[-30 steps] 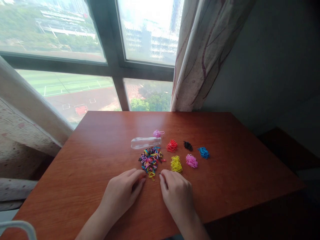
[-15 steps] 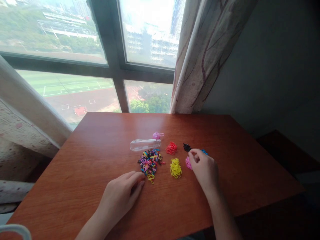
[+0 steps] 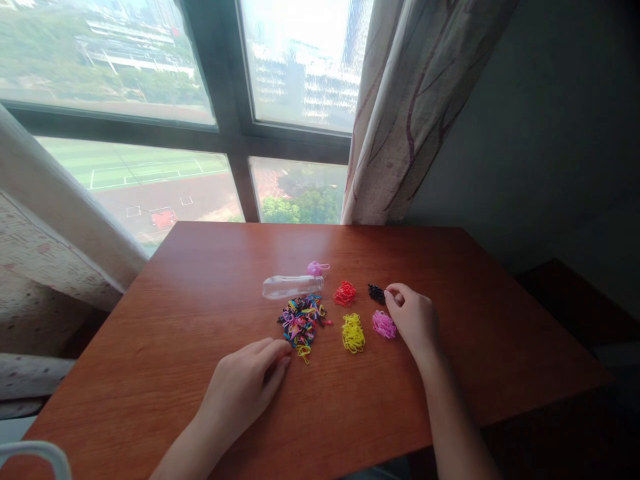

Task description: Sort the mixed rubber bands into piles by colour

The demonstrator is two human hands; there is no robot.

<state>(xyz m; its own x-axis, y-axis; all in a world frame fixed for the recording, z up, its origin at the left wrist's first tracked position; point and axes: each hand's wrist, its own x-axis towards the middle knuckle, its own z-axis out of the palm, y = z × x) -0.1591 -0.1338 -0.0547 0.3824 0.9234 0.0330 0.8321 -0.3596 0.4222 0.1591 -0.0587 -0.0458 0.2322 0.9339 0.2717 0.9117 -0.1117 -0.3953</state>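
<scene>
A mixed pile of small coloured rubber bands (image 3: 303, 320) lies on the table. My left hand (image 3: 245, 383) rests at its lower left edge, fingers curled and thumb close to the index fingertip; what is between them, if anything, is hidden. My right hand (image 3: 413, 320) has its fingertips pinched together at the right side of a small pile of black rubber bands (image 3: 376, 294). Anything in that pinch is too small to make out. Sorted piles of red rubber bands (image 3: 345, 293), yellow rubber bands (image 3: 353, 333) and pink rubber bands (image 3: 384, 325) lie between the hands.
Behind the mixed pile a clear plastic bottle (image 3: 293, 287) lies on its side, with a pink cap (image 3: 316, 268) by its neck. The brown wooden table (image 3: 225, 253) reaches the window. Curtains (image 3: 390, 133) hang at both sides. A white curved object (image 3: 37, 448) shows at lower left.
My right hand has shifted slightly right and up, uncovering the pink pile and now covering the blue pile. My left hand stays almost in place. The view has moved slightly.
</scene>
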